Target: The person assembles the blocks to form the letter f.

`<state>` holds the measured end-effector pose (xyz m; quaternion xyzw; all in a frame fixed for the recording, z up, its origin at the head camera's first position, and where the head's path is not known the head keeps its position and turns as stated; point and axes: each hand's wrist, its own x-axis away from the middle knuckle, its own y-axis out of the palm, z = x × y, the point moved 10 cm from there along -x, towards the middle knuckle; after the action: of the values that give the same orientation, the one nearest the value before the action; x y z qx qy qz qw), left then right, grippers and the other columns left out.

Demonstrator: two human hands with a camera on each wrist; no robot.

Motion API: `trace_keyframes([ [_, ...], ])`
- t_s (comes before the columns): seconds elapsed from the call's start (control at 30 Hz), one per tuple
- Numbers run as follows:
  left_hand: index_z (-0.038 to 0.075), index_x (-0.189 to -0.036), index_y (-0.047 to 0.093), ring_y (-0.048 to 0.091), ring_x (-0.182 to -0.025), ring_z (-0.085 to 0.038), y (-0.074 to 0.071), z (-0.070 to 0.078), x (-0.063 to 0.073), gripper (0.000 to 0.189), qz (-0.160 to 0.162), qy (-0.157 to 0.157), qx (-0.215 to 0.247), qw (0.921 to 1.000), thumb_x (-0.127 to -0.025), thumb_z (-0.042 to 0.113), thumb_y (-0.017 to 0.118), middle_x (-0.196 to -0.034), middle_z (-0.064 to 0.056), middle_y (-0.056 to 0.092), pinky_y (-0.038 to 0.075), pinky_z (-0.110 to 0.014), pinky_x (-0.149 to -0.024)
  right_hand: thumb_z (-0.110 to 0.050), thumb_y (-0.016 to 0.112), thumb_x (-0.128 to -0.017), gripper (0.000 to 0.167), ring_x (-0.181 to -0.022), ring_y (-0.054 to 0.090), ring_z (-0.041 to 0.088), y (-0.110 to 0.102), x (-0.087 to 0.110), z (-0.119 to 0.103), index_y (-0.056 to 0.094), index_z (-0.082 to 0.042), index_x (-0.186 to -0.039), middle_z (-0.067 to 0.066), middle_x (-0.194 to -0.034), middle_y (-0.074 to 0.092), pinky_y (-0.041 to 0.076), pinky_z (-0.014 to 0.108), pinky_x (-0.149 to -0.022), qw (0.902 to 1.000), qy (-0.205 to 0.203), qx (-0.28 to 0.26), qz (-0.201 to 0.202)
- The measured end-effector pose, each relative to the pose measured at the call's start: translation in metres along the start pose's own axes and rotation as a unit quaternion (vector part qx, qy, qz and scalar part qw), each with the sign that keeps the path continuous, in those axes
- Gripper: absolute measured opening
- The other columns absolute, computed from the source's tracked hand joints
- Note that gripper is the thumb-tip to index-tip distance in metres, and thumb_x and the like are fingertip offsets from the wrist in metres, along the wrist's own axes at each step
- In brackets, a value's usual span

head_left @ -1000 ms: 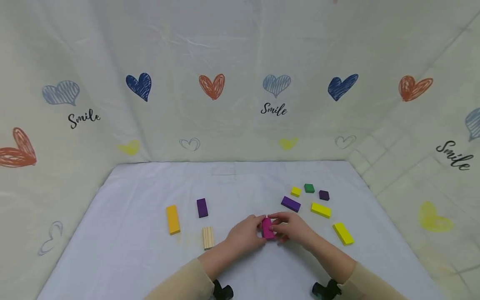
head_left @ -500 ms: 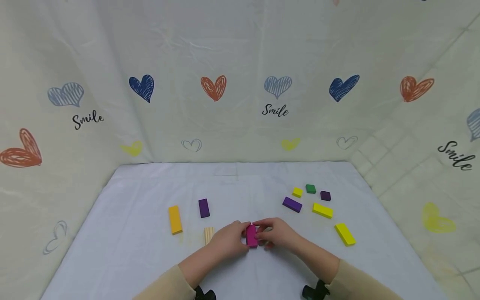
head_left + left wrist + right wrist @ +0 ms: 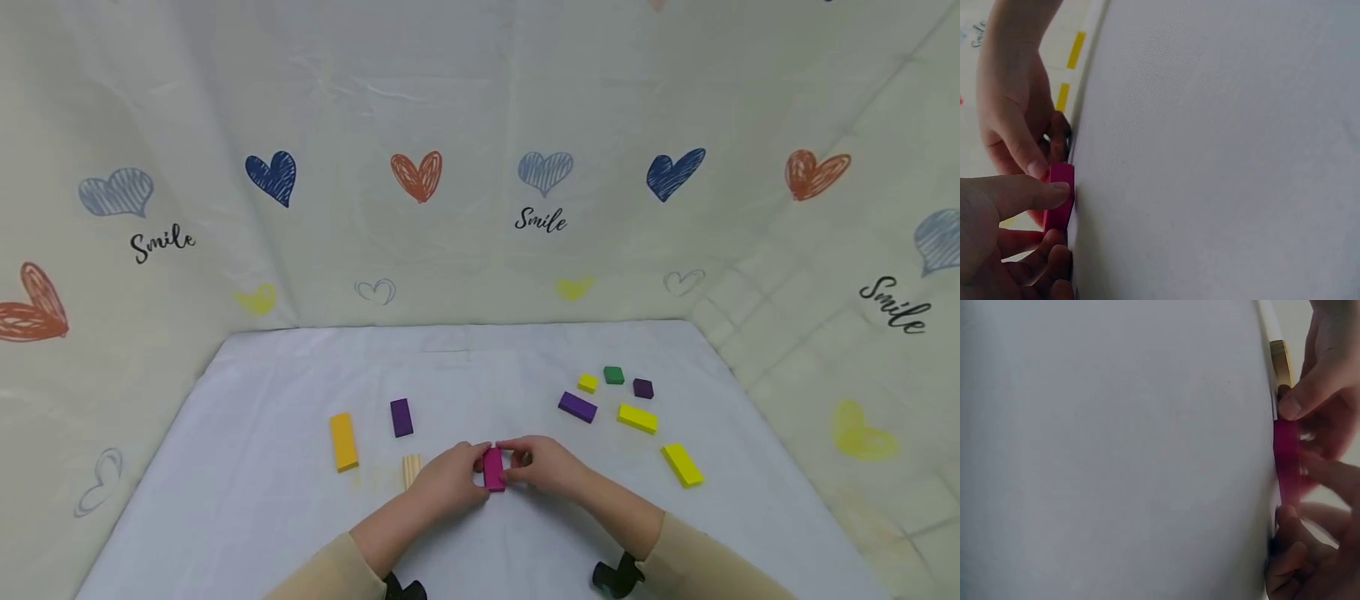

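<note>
A pink rectangular block [image 3: 493, 469] sits on the white cloth between my hands. My left hand [image 3: 452, 478] grips it from the left, thumb at its near end and index finger at its far end. From the right, my right hand [image 3: 546, 467] pinches it with thumb and index finger, the index reaching its far end. In the left wrist view, the left thumb presses on the pink block [image 3: 1060, 215] and the right thumb meets its other end. The right wrist view has the pink block [image 3: 1286, 456] between both hands. Fingers cover parts of its sides.
Left of the hands lie an orange block [image 3: 344, 442], a purple block [image 3: 401, 417] and a plain wooden block [image 3: 411, 469] partly behind the left hand. To the right are several yellow blocks [image 3: 682, 465], a purple block [image 3: 577, 407], a green block [image 3: 613, 375] and a dark purple block [image 3: 642, 388].
Both hands have moved the pink block left and a little nearer the person, mostly in the first half second. The left hand now covers part of the wooden block. The head view has shifted slightly.
</note>
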<state>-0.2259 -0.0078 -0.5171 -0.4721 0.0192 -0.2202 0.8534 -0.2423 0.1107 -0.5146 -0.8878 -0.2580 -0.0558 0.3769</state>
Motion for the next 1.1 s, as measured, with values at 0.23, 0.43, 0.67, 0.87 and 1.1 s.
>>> trace_keyframes([
  [0.23, 0.01, -0.146, 0.05, 0.054, -0.088, -0.011, 0.0, -0.0008, 0.0001, 0.074, -0.003, 0.0, 0.017, 0.9999, -0.081, 0.027, 0.082, -0.103, 0.002, 0.062, 0.052, -0.033, -0.081, -0.026, 0.082, -0.081, 0.063, -0.082, 0.051, 0.014, -0.0019, 0.0022, -0.0012, 0.06, -0.018, -0.139, -0.004, -0.086, 0.056, 0.047, 0.026, -0.068, 0.9968, -0.022, 0.077, -0.008],
  [0.43, 0.011, -0.144, 0.052, 0.055, -0.089, -0.01, -0.0015, 0.0015, 0.002, 0.071, -0.003, 0.008, 0.012, 0.9999, -0.083, 0.03, 0.08, -0.104, 0.002, 0.062, 0.052, -0.034, -0.084, -0.033, 0.083, -0.08, 0.065, -0.079, 0.049, 0.013, -0.0039, 0.0042, -0.0023, 0.06, -0.021, -0.139, -0.005, -0.084, 0.054, 0.045, 0.026, -0.065, 0.9934, -0.029, 0.11, -0.005],
  [0.67, 0.012, -0.144, 0.053, 0.054, -0.086, -0.011, -0.0033, 0.006, 0.0052, 0.07, -0.006, 0.015, 0.01, 0.9998, -0.083, 0.029, 0.081, -0.102, 0.001, 0.061, 0.052, -0.034, -0.083, -0.038, 0.082, -0.08, 0.063, -0.076, 0.049, 0.012, -0.0041, 0.0064, -0.0013, 0.061, -0.023, -0.138, -0.006, -0.084, 0.054, 0.044, 0.025, -0.063, 0.9917, -0.043, 0.121, 0.006],
  [0.87, 0.013, -0.144, 0.053, 0.055, -0.088, -0.011, -0.0028, 0.0062, 0.0052, 0.07, -0.01, 0.02, 0.013, 0.9997, -0.083, 0.03, 0.081, -0.102, 0.001, 0.061, 0.052, -0.034, -0.083, -0.038, 0.082, -0.08, 0.063, -0.075, 0.05, 0.011, -0.0045, 0.0069, 0.0002, 0.061, -0.023, -0.138, -0.007, -0.084, 0.054, 0.046, 0.023, -0.064, 0.9917, -0.046, 0.12, 0.005],
  [1.1, 0.012, -0.145, 0.052, 0.055, -0.089, -0.012, -0.0031, 0.0061, 0.0053, 0.071, -0.007, 0.027, 0.027, 0.9993, -0.082, 0.028, 0.081, -0.102, 0.001, 0.061, 0.051, -0.034, -0.083, -0.038, 0.082, -0.08, 0.064, -0.075, 0.05, 0.011, -0.0041, 0.0055, 0.0019, 0.061, -0.023, -0.138, -0.007, -0.084, 0.053, 0.046, 0.023, -0.064, 0.9916, -0.042, 0.122, 0.003],
])
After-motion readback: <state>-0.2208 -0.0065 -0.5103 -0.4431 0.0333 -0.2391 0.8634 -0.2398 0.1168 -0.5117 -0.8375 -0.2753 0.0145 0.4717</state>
